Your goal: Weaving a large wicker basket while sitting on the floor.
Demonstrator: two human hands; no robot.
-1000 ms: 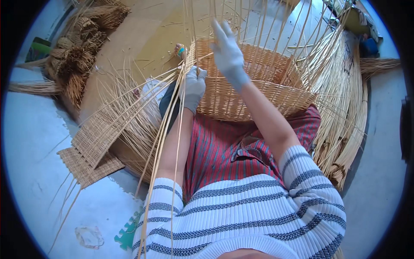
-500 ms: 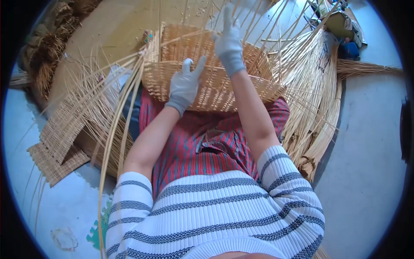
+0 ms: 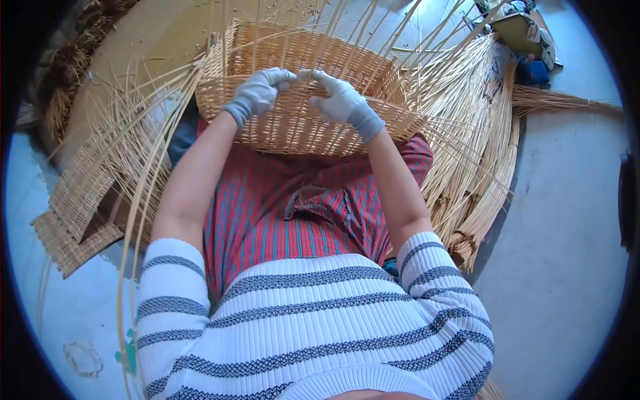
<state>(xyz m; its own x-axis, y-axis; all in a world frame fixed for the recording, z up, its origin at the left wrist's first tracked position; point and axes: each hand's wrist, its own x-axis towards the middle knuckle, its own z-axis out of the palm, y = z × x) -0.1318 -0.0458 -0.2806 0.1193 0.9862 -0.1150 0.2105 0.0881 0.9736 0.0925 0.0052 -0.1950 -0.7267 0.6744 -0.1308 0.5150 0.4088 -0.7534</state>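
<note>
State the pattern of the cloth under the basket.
Red with narrow blue-grey stripes; the cloth shows best in the head view.

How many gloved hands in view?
2: left hand and right hand, both at the near wall of the woven basket. Neither is hidden.

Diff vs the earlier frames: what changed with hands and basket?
White-gloved left hand left the tan woven basket's left corner, moving right along its near rim; white-gloved right hand came down beside it. Any strand hold is unclear. Basket stayed on the red striped cloth.
</note>
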